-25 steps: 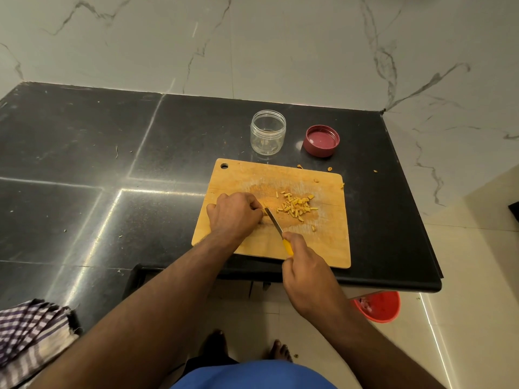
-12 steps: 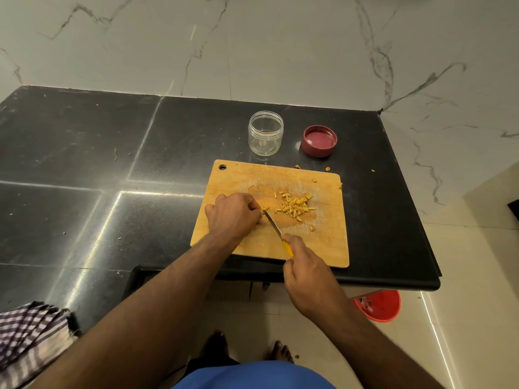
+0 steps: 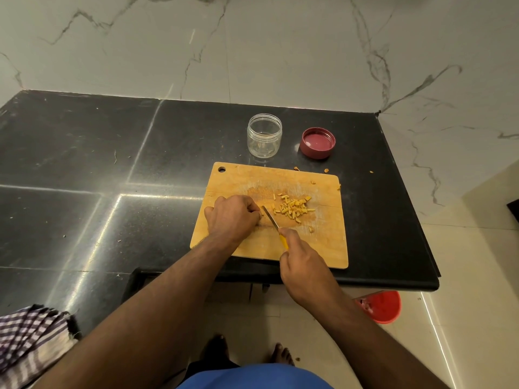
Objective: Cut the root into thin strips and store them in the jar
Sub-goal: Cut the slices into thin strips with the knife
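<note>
A wooden cutting board (image 3: 323,248) lies near the counter's front edge. My left hand (image 3: 231,216) rests on it with curled fingers that hold down a piece of root, which stays almost wholly hidden under them. My right hand (image 3: 302,262) grips the yellow handle of a small knife (image 3: 271,217); the blade sits right beside my left fingertips. A pile of yellow cut strips (image 3: 293,207) lies just right of the blade. The clear jar (image 3: 264,134) stands open behind the board, holding nothing I can see.
A red lid (image 3: 317,143) lies upside down right of the jar. A few stray bits (image 3: 325,170) dot the black counter (image 3: 112,164) past the board. A checked cloth (image 3: 31,341) hangs at the lower left. A red bucket (image 3: 383,306) sits on the floor.
The knife blade has shifted slightly beside my left fingertips, as in chopping. Both hands stay in place on the board. The view has drifted a little.
</note>
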The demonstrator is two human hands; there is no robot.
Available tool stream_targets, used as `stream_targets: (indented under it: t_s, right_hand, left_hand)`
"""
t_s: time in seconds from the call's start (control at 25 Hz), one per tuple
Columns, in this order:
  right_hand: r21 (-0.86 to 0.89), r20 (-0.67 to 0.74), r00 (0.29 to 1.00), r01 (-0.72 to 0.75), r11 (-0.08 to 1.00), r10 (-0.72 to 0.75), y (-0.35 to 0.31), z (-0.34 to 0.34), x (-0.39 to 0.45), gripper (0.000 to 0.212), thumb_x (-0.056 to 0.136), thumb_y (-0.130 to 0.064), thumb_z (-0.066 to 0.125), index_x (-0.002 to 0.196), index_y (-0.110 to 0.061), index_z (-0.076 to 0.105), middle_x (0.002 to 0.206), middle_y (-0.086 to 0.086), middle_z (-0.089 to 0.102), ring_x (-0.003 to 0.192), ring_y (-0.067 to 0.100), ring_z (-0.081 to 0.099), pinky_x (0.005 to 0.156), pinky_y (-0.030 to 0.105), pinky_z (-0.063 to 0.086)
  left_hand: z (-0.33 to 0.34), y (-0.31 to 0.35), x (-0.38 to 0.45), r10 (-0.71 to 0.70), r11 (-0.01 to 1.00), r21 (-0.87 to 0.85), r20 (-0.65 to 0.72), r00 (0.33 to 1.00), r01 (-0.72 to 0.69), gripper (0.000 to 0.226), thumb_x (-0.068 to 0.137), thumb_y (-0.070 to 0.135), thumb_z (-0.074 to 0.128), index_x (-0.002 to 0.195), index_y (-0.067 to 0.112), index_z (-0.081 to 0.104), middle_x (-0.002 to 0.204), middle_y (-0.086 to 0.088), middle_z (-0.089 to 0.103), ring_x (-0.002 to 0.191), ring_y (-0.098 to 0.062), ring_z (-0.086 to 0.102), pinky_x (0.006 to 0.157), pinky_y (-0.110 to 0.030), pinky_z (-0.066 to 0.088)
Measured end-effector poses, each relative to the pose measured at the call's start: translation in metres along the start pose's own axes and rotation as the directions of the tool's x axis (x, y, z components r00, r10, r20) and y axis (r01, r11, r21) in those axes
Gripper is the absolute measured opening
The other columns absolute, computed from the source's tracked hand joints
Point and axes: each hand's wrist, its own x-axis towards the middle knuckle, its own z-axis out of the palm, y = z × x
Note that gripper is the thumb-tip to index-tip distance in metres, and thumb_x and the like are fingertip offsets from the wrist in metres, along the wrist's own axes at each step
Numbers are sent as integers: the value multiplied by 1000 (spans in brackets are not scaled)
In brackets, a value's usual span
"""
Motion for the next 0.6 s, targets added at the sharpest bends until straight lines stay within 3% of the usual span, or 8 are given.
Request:
stream_targets:
  t_s: [0.12, 0.2, 0.36, 0.6]
  right_hand:
    - [2, -96, 991, -93, 996, 92, 7, -5, 2, 45, 102, -17, 39, 146, -25, 33, 103, -1, 58, 81, 13, 56, 68, 29, 44]
    - [25, -82, 994, -70, 997, 72, 7, -7, -2, 45, 102, -17, 40, 145, -26, 33, 100, -2, 57, 77, 11, 55, 65, 28, 42]
    - [47, -12, 1000, -2, 999, 2, -4, -1, -6, 47, 102, -19, 37, 148, -27, 30, 115, 0, 58, 88, 13, 56, 70, 30, 43]
    - [-15, 6, 1000, 24, 1000, -24, -5, 3, -1, 45, 102, -19, 37, 146, -25, 31, 115, 3, 59, 90, 15, 56, 77, 33, 49]
  left_hand:
    - [0, -1, 1, 5, 1000, -14, 7, 1000, -5, 12, 91, 38, 66, 98, 33, 75, 98, 14, 69, 107, -17, 50, 84, -41, 29]
    - [-1, -1, 0, 12, 1000, -11, 7, 1000, -12, 12, 91, 38, 66, 98, 34, 75, 98, 14, 69, 107, -17, 49, 83, -41, 28]
    - [-2, 1, -2, 16, 1000, 5, -9, 1000, -16, 12, 91, 38, 65, 98, 35, 74, 97, 15, 69, 108, -17, 48, 83, -40, 26]
    - [-1, 1, -2, 15, 1000, 11, -16, 1000, -15, 12, 90, 39, 64, 96, 36, 74, 96, 15, 68, 107, -17, 49, 84, -42, 28]
